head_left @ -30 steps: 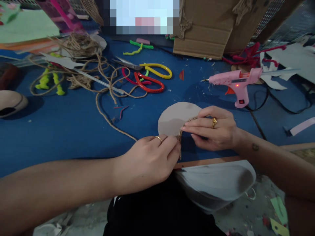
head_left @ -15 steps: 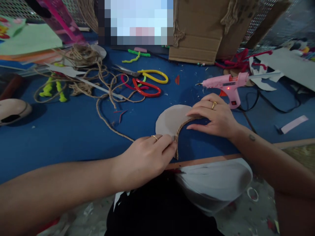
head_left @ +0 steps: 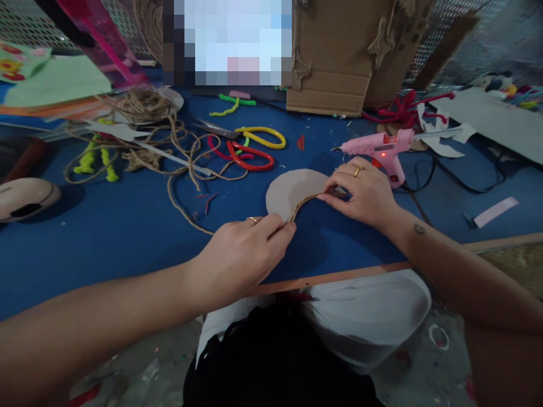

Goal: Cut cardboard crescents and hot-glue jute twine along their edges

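One blue worktop [head_left: 106, 265] fills most of the view, with a cardboard box [head_left: 331, 56] standing at its far edge. Near the middle lies a pale card piece [head_left: 292, 192], rounded on its far side, with a jute cord [head_left: 303, 203] running along its curved near edge. The left hand [head_left: 241, 260] is closed at the card's left end, fingers curled down and pinching card and cord together. The right hand [head_left: 360, 195] is partly closed, its fingertips [head_left: 328, 195] pressing the cord at the card's right end. A pink hot glue gun [head_left: 377, 150] lies just beyond the right hand, its red light lit. Farther left sprawls a loose tangle of jute twine [head_left: 182, 164], near a pair of scissors [head_left: 214, 129] and red and yellow pipe cleaners [head_left: 252, 161].
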`<state>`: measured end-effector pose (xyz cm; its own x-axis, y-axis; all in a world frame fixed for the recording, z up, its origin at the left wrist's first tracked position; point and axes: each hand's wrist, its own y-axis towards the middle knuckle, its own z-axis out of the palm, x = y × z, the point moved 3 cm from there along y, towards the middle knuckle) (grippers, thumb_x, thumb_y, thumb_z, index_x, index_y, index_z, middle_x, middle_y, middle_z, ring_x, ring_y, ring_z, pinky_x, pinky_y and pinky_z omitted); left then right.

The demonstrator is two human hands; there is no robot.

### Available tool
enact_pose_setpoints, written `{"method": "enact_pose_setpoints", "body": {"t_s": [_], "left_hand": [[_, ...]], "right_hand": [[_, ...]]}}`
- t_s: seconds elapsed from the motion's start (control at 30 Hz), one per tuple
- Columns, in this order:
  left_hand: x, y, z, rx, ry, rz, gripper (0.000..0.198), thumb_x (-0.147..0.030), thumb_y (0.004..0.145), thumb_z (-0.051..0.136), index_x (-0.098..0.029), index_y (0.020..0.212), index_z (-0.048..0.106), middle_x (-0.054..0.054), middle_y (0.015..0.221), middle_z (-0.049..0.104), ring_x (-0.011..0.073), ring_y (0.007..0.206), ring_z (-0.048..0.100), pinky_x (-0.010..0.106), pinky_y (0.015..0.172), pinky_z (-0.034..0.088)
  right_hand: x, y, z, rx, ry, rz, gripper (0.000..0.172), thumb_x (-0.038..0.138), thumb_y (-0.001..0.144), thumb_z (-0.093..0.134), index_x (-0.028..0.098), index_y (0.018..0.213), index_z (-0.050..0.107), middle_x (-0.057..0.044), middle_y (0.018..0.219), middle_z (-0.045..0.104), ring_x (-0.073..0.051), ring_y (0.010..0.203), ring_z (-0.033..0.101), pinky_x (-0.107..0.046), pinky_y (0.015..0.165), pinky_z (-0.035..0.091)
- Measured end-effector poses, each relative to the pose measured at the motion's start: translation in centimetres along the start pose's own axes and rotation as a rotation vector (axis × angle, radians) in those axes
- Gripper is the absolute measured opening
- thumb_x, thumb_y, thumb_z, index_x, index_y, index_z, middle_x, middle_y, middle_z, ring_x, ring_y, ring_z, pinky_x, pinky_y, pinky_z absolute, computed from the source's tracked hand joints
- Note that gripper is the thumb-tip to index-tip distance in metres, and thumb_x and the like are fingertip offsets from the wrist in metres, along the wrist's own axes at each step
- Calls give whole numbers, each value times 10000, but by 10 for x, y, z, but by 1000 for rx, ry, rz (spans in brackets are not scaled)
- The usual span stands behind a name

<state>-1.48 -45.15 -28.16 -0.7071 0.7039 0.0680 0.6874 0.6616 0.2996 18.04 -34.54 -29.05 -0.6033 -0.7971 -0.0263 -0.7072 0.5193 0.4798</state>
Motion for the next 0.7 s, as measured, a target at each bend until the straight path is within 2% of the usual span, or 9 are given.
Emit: {"method": "enact_pose_setpoints", "body": {"t_s": [0.13,0.3,0.4,0.5,0.6,0.7], "left_hand": [[8,3,-8,-56,30,-49,243,-141,871,465,-143,1075,598,39,848,628,146,677,602,240,535,464],[28,11,-6,-40,-67,-67,205,-209,901,458,-170,899,659,36,836,618,152,734,594,256,632,484],[39,15,1,-51,-209,-62,194,-223,892,478,-168,856,662,67,1001,624,203,968,597,340,832,501],[44,18,8,-14,-341,-39,180,-216,889,483,-150,840,643,93,1195,590,229,1187,513,386,988,435],[46,20,14,35,-435,-49,163,-212,895,475,-146,862,620,80,1151,635,181,1121,575,305,927,475],[48,22,17,20,-403,-98,156,-210,886,482,-154,891,628,58,1087,671,166,1007,636,260,824,505]], "right_hand": [[-1,0,2,-3,5,-37,169,342,847,575,192,807,642,-37,817,665,-199,778,535,-337,731,426],[-1,0,3,-21,26,-86,134,281,863,560,208,892,668,-32,897,678,-195,831,563,-329,748,442],[-2,0,4,-3,40,-84,136,274,864,558,210,905,670,-33,902,681,-194,841,572,-336,756,448],[-2,1,5,2,45,-83,140,269,864,555,211,911,673,-36,913,683,-197,850,578,-341,767,454],[-2,1,6,-14,43,-88,141,270,864,554,210,903,676,-36,915,686,-198,853,582,-339,769,461],[-3,2,6,-14,53,-74,140,269,866,552,209,900,673,-34,910,692,-197,849,587,-346,782,467]]}}
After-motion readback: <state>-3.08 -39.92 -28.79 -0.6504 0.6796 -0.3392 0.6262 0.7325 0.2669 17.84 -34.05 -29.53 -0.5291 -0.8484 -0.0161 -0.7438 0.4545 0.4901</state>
